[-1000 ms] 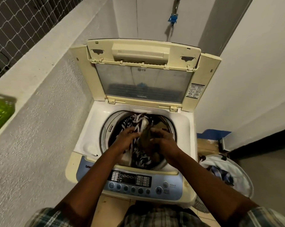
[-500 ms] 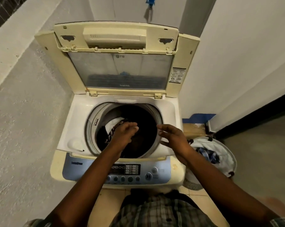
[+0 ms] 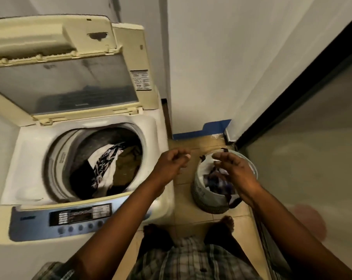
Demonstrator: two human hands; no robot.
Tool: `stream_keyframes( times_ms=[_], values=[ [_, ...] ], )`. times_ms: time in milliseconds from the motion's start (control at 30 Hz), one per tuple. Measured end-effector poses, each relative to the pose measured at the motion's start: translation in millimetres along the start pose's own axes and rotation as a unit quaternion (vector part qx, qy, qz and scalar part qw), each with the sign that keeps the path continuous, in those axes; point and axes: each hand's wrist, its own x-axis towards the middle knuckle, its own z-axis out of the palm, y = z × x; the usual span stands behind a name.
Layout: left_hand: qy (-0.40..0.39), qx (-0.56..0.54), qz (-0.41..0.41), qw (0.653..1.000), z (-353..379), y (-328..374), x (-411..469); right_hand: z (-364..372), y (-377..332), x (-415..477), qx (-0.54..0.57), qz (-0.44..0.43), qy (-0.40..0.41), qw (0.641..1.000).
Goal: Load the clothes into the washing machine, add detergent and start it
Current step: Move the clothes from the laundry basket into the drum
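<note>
Both hands are hanging empty, fingers loosely curled: the left hand (image 3: 171, 163) beside the washing machine (image 3: 157, 138), the right hand (image 3: 234, 170) over the laundry basket (image 3: 203, 193) holding clothes (image 3: 215, 178) on the floor; patterned garments (image 3: 104, 166) are lying in the open drum.

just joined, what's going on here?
A person is loading a top-load washing machine, lid up. Some clothes already lie in the drum. Both hands are empty and open: the left hand and right hand reach toward the laundry basket on the floor, which holds more clothes.
</note>
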Motion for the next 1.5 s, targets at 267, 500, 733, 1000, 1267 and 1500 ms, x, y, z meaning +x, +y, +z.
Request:
stream_keyframes(
  times_ms=[267,500,733,1000,1267,1500],
  values=[
    [0.021,0.001,-0.089,0.996,143.8,-18.1,30.5,-148.5,34.3,48.1,-0.067,0.036,-0.015,0.997],
    [0.063,0.008,-0.151,0.986,213.8,-52.9,72.9,-203.5,73.2,102.4,-0.140,0.070,-0.051,0.986],
    [0.070,0.035,-0.234,0.969,254.2,-131.2,147.5,-225.3,151.4,192.7,-0.311,0.072,-0.099,0.942],
    [0.071,0.015,-0.333,0.940,283.8,-249.5,280.5,-237.2,263.4,314.1,-0.438,0.061,-0.147,0.885],
    [0.095,-0.046,-0.432,0.895,295.6,-375.3,371.6,-240.0,389.1,431.9,-0.604,0.027,-0.198,0.772],
    [0.114,-0.112,-0.501,0.850,310.3,-465.6,424.5,-235.1,478.5,497.3,-0.578,0.141,-0.183,0.783]
  ],
)
